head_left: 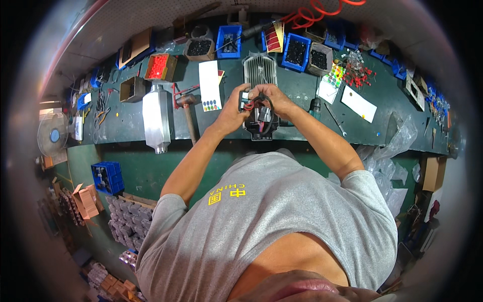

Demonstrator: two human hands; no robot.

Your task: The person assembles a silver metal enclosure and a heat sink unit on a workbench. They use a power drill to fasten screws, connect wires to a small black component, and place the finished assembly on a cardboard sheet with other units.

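Note:
A grey finned metal housing lies on the bench in front of me, its near part open. Inside that part are dark parts and a silvery cylinder. My left hand is closed at the housing's left side, its thumb and fingers around a small piece I cannot make out, beside red wires. Over the open part, my right hand pinches wires at the top of a black cable, which loops down on the right. The fingertips partly hide the wire ends.
Left of the housing lie a hammer, a white sheet and a silver metal housing. A power drill and a wrench lie right. Blue bins line the back, below a red coiled hose.

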